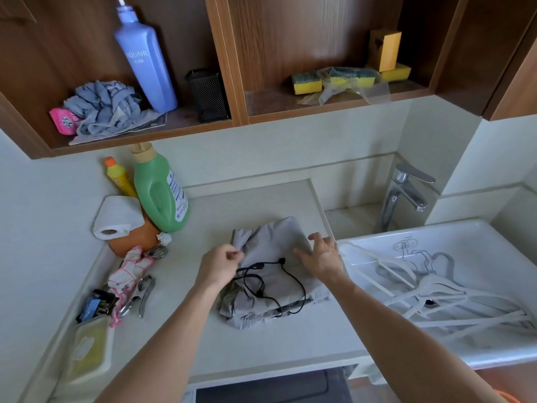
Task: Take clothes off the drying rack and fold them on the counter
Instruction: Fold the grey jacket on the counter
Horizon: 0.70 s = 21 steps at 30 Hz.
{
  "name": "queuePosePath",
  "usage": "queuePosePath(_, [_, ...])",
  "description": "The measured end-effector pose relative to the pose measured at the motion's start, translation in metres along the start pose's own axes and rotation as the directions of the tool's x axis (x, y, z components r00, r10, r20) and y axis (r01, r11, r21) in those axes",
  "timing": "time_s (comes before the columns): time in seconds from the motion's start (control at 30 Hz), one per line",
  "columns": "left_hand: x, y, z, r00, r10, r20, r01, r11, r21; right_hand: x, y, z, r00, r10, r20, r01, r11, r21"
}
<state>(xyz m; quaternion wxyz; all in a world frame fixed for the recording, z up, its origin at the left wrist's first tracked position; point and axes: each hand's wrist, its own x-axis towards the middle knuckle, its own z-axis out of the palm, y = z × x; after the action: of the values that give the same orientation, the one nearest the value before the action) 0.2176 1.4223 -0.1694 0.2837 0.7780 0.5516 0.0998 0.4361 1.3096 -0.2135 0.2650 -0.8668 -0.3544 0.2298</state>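
mid-fold, by the look of it: garment (279, 237) lying crumpled on the counter (290, 338), roughly halved, black cord (302, 289) looping loose across the top. left hand (220, 264) at the garment's left edge, fingers curled, pinching a bit of cloth there. right hand (319, 258) spread wide, fingers straight, laid on or just over the right edge; contact hard to tell. garment between the two hands, near edge bunched toward the body. next, probably: smoothing the wrinkles, tucking the cord in, then bringing one side over the other. calls for a firm pinch left and a flat press right. hangers (436, 289) heaped in the sink (436, 228), just beside the right hand. rack out of view.
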Motion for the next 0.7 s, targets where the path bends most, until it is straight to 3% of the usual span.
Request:
queuePosePath(0.03, [0.004,-0.016,0.002,0.999,-0.042,-0.029,0.041,0.999,-0.017,0.001,0.005,0.002,0.997,0.041,0.069,-0.042,0.999,0.019])
queuePosePath(0.13, [0.002,-0.057,0.02,0.924,-0.343,0.171,0.367,0.92,-0.136,0.001,0.021,0.013,0.979,0.108,0.173,-0.133,0.982,0.137])
queuePosePath(0.2, [-0.004,-0.063,0.029,0.894,-0.388,0.222,0.436,0.868,-0.238,-0.001,0.027,0.016,0.974,0.116,0.192,-0.142,0.982,0.128])
queuePosePath(0.3, [-0.012,-0.054,0.029,0.867,-0.368,0.335,0.495,0.712,-0.498,-0.005,0.031,0.018,0.954,0.143,0.265,-0.188,0.97,0.155])
queuePosePath(0.37, [-0.023,-0.048,0.023,0.83,-0.307,0.465,0.543,0.636,-0.548,-0.012,0.036,0.02,0.94,0.147,0.308,-0.225,0.946,0.235])
queuePosePath(0.5, [-0.049,-0.036,0.012,0.812,-0.214,0.543,0.541,0.625,-0.563,-0.041,0.041,0.022,0.957,0.09,0.277,-0.204,0.886,0.417])
queuePosePath(0.7, [-0.094,0.005,0.011,0.849,-0.005,0.528,0.385,0.691,-0.612,-0.114,0.064,-0.003,0.986,0.147,0.084,-0.167,0.773,0.612])
